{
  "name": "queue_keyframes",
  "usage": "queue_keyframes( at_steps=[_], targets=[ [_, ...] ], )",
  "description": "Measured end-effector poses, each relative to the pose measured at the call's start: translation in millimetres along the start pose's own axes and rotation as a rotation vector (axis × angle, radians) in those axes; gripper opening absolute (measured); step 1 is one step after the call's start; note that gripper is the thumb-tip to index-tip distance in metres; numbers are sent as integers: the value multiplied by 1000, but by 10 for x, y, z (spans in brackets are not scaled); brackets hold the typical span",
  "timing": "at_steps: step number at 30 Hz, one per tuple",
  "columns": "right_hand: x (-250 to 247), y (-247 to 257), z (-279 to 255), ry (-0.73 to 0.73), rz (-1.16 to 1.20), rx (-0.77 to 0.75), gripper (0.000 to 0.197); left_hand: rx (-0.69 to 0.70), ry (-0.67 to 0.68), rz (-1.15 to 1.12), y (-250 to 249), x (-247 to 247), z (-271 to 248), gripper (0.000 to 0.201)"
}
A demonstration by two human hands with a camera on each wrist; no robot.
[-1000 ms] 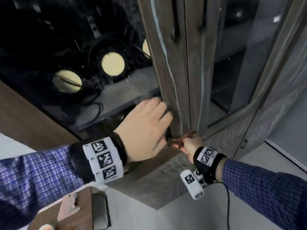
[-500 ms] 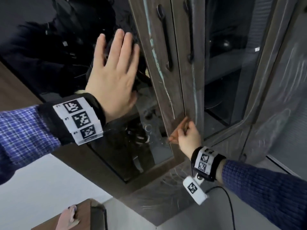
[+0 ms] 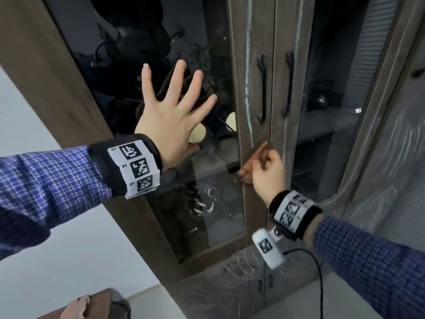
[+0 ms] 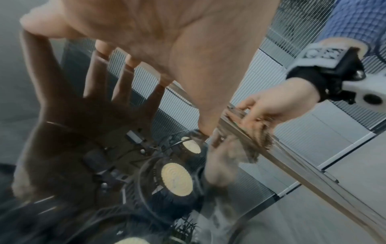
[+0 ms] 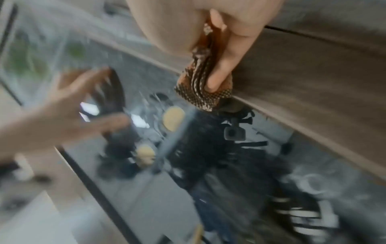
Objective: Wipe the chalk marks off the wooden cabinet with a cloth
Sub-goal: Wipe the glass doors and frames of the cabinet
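A tall wooden cabinet (image 3: 255,125) with glass doors fills the head view. A pale green chalk line (image 3: 248,72) runs down the left door's stile, and a second line (image 3: 285,134) runs down the right door's stile. My right hand (image 3: 266,173) grips a folded orange-brown cloth (image 3: 259,155) and presses it against the stile below the handles. In the right wrist view the patterned cloth (image 5: 200,85) is pinched between thumb and fingers on the wood. My left hand (image 3: 174,104) lies flat with spread fingers on the left glass pane (image 3: 213,203).
Two black door handles (image 3: 262,88) hang just above the cloth. Scribbled white chalk marks cover the lower cabinet panel (image 3: 230,279) and the side panel (image 3: 395,157) at the right. A brown piece of furniture (image 3: 101,305) stands at the bottom left. Dark equipment sits behind the glass.
My left hand rose from the lower door edge to the glass and spread its fingers. The right hand with the cloth slid up the stile as the view lifted.
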State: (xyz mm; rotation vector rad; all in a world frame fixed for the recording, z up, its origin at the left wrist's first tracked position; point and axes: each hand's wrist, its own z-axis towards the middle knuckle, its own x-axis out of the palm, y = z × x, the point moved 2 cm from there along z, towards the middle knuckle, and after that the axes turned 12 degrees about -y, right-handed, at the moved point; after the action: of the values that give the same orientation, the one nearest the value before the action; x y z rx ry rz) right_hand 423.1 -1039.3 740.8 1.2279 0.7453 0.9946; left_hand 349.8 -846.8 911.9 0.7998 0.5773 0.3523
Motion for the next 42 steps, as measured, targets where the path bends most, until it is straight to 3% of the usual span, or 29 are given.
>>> queue_keyframes(
  at_steps=[4,7,11,13,16,19,22,25,28,32,34,37,40,42],
  targets=[
    [-82,-103,-216,11,-242,-28,14,-14,27,13,235,-29,-206,106],
    [65,466,-225,44,-136,-152,17,-7,40,-1,363,-38,-322,104],
    [222,1153,-126,-92,-123,-311,13,-26,24,-31,417,-20,-436,100],
    [187,1135,-218,-116,-139,-316,25,-35,0,-47,425,-11,-480,99],
    [50,802,-461,-33,-222,-205,40,-48,0,-57,435,-1,-532,98],
    [6,670,-419,8,-306,-226,27,-32,6,-44,456,10,-547,99],
    [147,1099,-227,13,-198,-344,24,-25,1,-38,478,16,-547,100],
    [217,1629,-117,-81,-105,-452,17,-17,0,-40,468,26,-543,101],
    [203,1478,-120,-133,-81,-426,14,-13,-7,-45,464,14,-545,102],
    [68,1113,-264,16,-209,-370,14,19,-1,-37,490,13,-554,101],
    [28,1244,-192,57,-206,-463,15,66,9,-24,543,3,-561,97],
    [158,1611,-14,96,-192,-719,26,102,-5,-39,641,-35,-564,88],
    [443,1901,55,80,-294,-1010,36,-48,-28,-44,754,-99,-548,95],
    [606,1794,-61,96,-479,-1192,41,-133,-17,-44,813,-120,-569,99]
  ],
)
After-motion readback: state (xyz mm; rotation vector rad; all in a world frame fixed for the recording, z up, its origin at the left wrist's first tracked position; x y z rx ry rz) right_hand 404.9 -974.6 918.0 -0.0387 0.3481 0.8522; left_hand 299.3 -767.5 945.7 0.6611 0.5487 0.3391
